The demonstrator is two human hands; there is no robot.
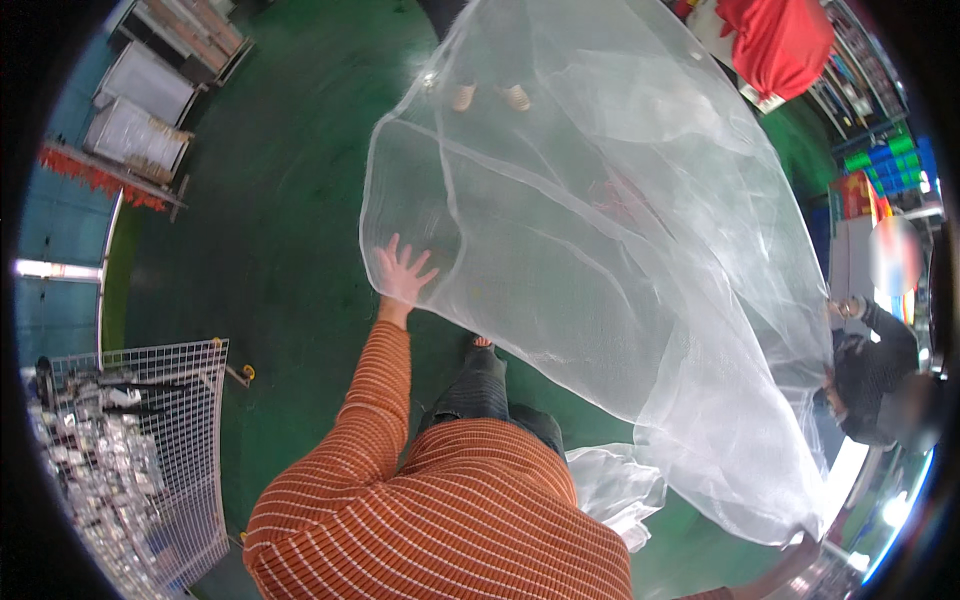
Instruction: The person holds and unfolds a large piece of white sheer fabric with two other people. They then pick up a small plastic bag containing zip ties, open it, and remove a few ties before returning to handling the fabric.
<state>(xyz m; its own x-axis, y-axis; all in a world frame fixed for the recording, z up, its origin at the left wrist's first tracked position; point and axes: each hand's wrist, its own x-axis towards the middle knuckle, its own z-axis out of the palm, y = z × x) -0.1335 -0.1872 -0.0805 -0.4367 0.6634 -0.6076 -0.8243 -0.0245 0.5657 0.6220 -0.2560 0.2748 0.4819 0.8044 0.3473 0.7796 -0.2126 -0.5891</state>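
A large, sheer white mesh sheet (560,300) is spread across the middle and right of the view, its edges trimmed with a thicker band. My left hand (402,272) is at the sheet's near left corner, fingers spread wide, showing through the mesh and pressed against it. Far out at the lower right, my right hand (800,552) is closed on the sheet's bunched edge; its fingers are dim and partly hidden. A loose white bundle of the same see-through material (618,490) hangs or lies low beside my right side.
A person in dark clothing (875,375) at the right grips the sheet's far side. Someone else's shoes (515,97) show through the mesh ahead. A wire rack (190,450) with small packaged items stands at left, wrapped stacks (145,85) behind; red cloth (775,45) drapes at upper right.
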